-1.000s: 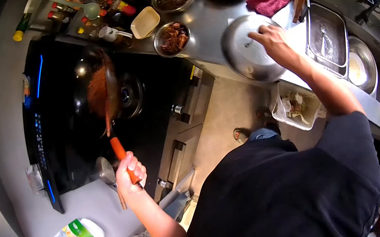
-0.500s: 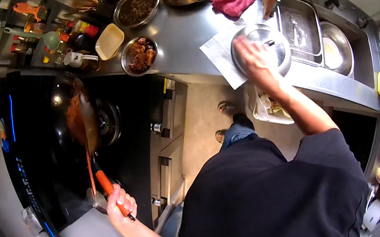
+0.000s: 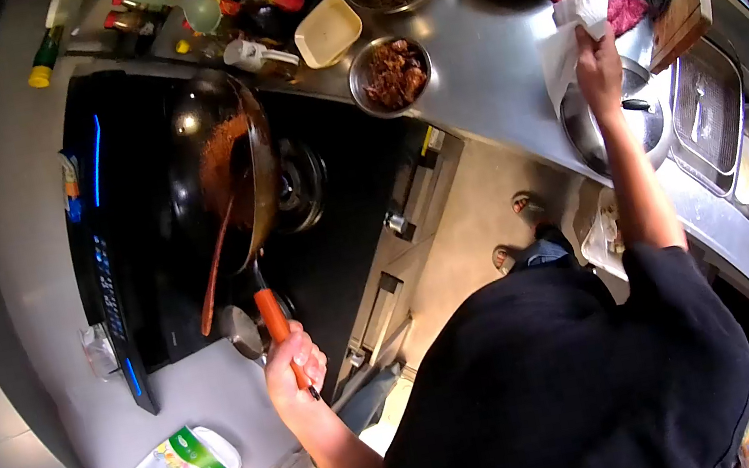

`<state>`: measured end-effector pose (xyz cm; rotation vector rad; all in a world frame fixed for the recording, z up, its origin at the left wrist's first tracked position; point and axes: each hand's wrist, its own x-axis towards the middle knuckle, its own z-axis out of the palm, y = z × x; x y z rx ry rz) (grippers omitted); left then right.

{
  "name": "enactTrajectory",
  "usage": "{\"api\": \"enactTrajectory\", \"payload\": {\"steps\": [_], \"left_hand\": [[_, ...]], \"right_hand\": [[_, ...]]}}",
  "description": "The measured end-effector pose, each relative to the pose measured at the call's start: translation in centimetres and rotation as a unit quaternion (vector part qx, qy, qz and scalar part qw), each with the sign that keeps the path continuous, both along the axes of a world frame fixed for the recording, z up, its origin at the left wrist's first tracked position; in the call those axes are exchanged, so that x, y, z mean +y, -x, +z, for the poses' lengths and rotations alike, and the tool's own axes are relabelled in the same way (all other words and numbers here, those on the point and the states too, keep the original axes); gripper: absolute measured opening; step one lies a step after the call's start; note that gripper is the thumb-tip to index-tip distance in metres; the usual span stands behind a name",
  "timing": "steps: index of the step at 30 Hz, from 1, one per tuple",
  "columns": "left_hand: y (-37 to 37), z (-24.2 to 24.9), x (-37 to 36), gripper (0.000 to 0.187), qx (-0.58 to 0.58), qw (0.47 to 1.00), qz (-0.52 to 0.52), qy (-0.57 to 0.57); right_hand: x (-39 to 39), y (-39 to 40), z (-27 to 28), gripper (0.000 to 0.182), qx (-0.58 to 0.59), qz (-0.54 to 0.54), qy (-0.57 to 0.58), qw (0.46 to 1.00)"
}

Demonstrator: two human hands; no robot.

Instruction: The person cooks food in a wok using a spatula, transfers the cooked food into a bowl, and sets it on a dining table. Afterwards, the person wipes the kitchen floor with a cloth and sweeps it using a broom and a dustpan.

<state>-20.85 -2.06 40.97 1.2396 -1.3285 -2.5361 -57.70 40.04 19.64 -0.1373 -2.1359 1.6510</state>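
The wok (image 3: 190, 194) is standing tilted over the black stove (image 3: 353, 228), just beside a burner (image 3: 301, 187), with reddish-brown food (image 3: 223, 150) sticking to its inside. The left hand (image 3: 295, 363) is holding its orange handle (image 3: 271, 312), the fingers wrapping closely around it. A wooden-handled utensil (image 3: 217, 274) is leaning out of the wok, near a small metal pan (image 3: 239, 331).

The right hand (image 3: 600, 72) is pinching white paper (image 3: 582, 9) between thumb and fingers, just in front of a dark-red cloth (image 3: 628, 11) on the steel counter (image 3: 495, 77). A round metal lid (image 3: 583, 134) is lying beneath the right wrist, partly over a white sheet (image 3: 557, 64); whether sheet and held paper are one piece cannot be told.

Farther left on the counter, a metal bowl (image 3: 359, 94) is holding browned meat pieces (image 3: 394, 73), beside a cream dish (image 3: 327, 32). A wooden cutting board (image 3: 690, 3) is standing right of the cloth.
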Motion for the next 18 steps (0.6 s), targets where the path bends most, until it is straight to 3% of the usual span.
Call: {"api": "enactTrajectory", "payload": {"steps": [1, 2, 3, 4, 5, 6, 7, 8, 10, 11, 13, 17, 18], "left_hand": [[-0.1, 0.1, 0.2, 0.01, 0.007, 1.0, -0.003, 0.007], [-0.3, 0.3, 0.5, 0.01, 0.009, 1.0, -0.003, 0.012], [-0.2, 0.5, 0.8, 0.01, 0.006, 1.0, -0.003, 0.019], [-0.2, 0.7, 1.1, 0.01, 0.005, 1.0, -0.002, 0.026], [-0.3, 0.8, 1.5, 0.01, 0.004, 0.999, 0.0, 0.032], [-0.3, 1.0, 1.9, 0.01, -0.005, 0.999, 0.004, 0.042], [-0.2, 1.1, 2.1, 0.01, -0.007, 0.999, 0.004, 0.043], [-0.3, 1.2, 2.4, 0.01, -0.01, 0.999, 0.004, 0.043], [-0.1, 1.4, 2.9, 0.01, -0.014, 0.999, -0.001, 0.038], [-0.1, 1.2, 3.1, 0.011, -0.014, 0.999, 0.003, 0.039], [0.0, 0.7, 3.3, 0.011, -0.011, 0.999, 0.011, 0.044], [-0.1, 0.3, 3.5, 0.012, -0.026, 0.998, 0.018, 0.058], [-0.2, 0.0, 3.6, 0.012, -0.039, 0.996, 0.029, 0.073]], "right_hand": [[-1.6, 0.4, 0.2, 0.024, 0.015, 0.056, 0.077, 0.995], [-4.8, 1.4, -1.5, 0.028, 0.103, 0.106, 0.18, 0.972], [-8.2, 0.8, 0.5, 0.033, 0.096, 0.165, 0.236, 0.953], [-11.9, 1.3, 1.7, 0.031, 0.116, 0.187, 0.221, 0.95], [-15.5, 2.1, 4.5, 0.029, 0.105, 0.229, 0.328, 0.91], [-18.6, 2.8, 7.4, 0.028, 0.158, 0.199, 0.25, 0.934], [-22.1, 4.4, 9.3, 0.026, 0.103, 0.212, 0.32, 0.918], [-24.9, 5.1, 11.3, 0.025, 0.069, 0.218, 0.251, 0.941], [-30.4, 6.7, 14.2, 0.025, 0.012, 0.282, 0.045, 0.958], [-33.2, 7.1, 14.6, 0.027, -0.01, 0.336, -0.09, 0.938], [-37.1, 5.8, 15.1, 0.032, -0.002, 0.406, 0.047, 0.913], [-37.0, 1.7, 16.9, 0.03, -0.052, 0.473, 0.02, 0.879], [-37.1, 0.5, 16.1, 0.029, 0.002, 0.45, -0.048, 0.892]]}}
